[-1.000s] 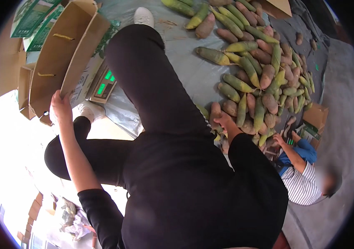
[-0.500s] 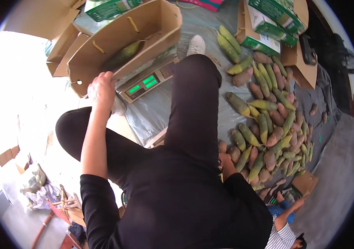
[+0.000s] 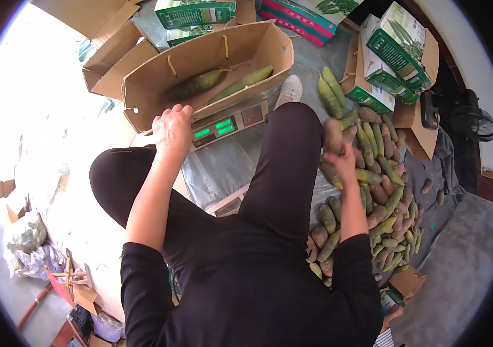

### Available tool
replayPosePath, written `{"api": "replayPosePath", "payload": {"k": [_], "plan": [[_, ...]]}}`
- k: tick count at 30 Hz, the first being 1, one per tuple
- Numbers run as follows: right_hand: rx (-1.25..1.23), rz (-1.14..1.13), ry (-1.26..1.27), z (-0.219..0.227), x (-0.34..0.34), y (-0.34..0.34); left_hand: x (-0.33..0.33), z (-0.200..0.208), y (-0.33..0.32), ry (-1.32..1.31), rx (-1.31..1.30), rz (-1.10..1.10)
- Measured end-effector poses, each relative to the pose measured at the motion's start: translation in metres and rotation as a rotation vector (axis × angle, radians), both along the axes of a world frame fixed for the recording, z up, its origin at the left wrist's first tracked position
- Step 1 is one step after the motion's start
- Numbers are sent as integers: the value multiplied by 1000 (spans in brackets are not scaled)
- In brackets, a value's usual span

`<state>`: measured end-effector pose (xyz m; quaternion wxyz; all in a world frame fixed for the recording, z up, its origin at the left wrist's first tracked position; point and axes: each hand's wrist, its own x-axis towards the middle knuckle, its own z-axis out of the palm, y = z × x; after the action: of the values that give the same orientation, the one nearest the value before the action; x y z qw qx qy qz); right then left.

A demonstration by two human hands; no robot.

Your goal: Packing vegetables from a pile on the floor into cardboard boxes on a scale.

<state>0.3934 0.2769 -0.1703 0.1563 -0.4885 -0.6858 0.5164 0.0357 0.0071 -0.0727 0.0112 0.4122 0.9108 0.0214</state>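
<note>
My left hand is closed over the near edge of a long open cardboard box, close to its left end. Two long green radishes lie inside the box. Under its near side sits a scale with a lit green display. To the right of my knee, my right hand grips a reddish-brown root that looks like a sweet potato, slightly blurred. It is held above a pile of green radishes and similar reddish roots.
Green printed cartons are stacked at the far right, near a black fan. More cartons stand behind the box. A pink-and-blue carton lies at the back. Another person's hand shows at lower right.
My right hand has come forward from beside my hip, now with a reddish root in it. My left hand stays on the box edge. The view has shifted, and a second radish shows inside.
</note>
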Motion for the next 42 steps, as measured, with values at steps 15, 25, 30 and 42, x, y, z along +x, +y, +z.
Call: {"api": "replayPosePath", "payload": {"k": [15, 25, 30, 42], "plan": [[872, 713, -187, 171, -276, 1, -5, 2, -1, -3, 14, 16], [1082, 602, -321, 110, -292, 19, -6, -3, 4, 53, 46, -39], [926, 488, -6, 113, -214, 53, -7, 6, 6, 13, -54, 44], [274, 206, -769, -100, 133, 9, -10, -3, 8, -29, -12, 6]]}}
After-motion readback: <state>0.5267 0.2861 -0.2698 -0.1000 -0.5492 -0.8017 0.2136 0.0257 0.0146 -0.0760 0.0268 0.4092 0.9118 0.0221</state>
